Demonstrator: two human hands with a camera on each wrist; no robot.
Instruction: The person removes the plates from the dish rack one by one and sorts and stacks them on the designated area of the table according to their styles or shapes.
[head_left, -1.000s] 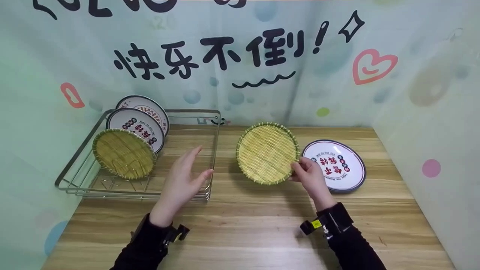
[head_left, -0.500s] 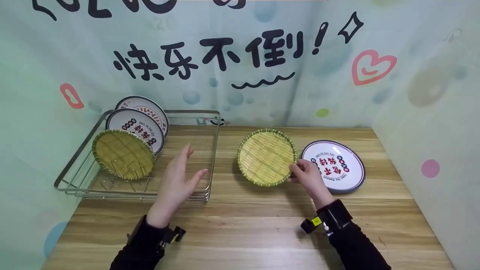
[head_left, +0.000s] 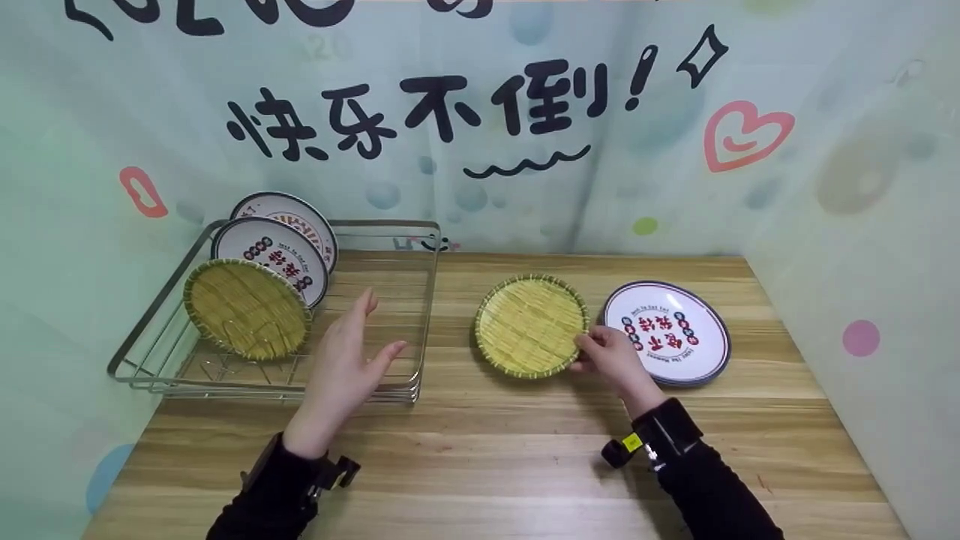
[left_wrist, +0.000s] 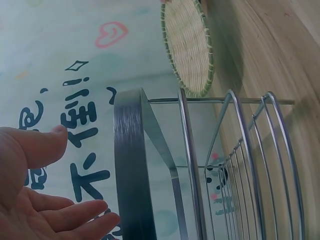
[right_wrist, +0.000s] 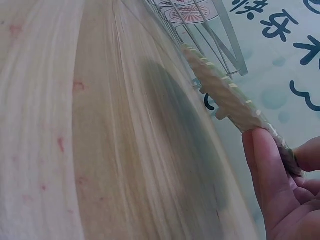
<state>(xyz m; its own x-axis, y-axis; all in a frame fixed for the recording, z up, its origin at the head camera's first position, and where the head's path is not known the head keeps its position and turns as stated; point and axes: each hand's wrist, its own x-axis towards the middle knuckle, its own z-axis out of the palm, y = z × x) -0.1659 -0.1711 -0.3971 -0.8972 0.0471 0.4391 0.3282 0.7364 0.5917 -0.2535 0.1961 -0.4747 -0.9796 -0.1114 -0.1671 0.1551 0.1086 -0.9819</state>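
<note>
Right hand [head_left: 611, 358] pinching right rim of woven tray [head_left: 531, 325], tray tilted off mid-table [head_left: 487, 457], just left of printed plate [head_left: 667, 330], left hand [head_left: 341, 367] open, empty, at wire rack [head_left: 420, 300] front-right corner, right wrist view shows fingertips [right_wrist: 267, 165] clamping rim edge-on, shadow underneath.

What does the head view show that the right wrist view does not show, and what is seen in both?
Only the head view shows the left hand, open beside the wire rack, the woven tray in the rack, and the printed plate on the table.

Only the right wrist view shows the gap and dark shadow under the lifted woven tray.

Both show the right hand pinching that tray's rim, the wooden table and the rack.
</note>
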